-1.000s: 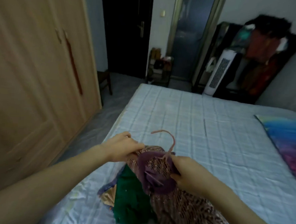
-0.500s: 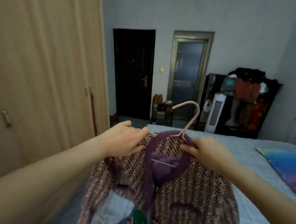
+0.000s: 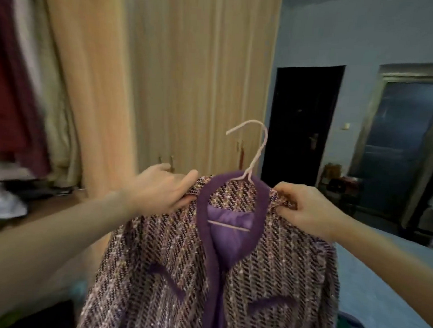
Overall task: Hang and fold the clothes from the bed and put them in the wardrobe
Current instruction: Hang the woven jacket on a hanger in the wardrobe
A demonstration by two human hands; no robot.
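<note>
- The fingers of the left hand pinch one shoulder of the jacket; the right hand pinches the other.
- The jacket hangs on a thin hanger, held up between bed and wardrobe.
- The tweed looks thick, soft and fairly heavy, and could slide off the wire.
- The hook seems the best hold for hanging.

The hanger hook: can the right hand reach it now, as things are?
Probably yes, but not freely. The hanger hook stands bare above the collar, close to the right hand. That hand pinches the jacket shoulder, as the left hand does, so it must let go first.
</note>
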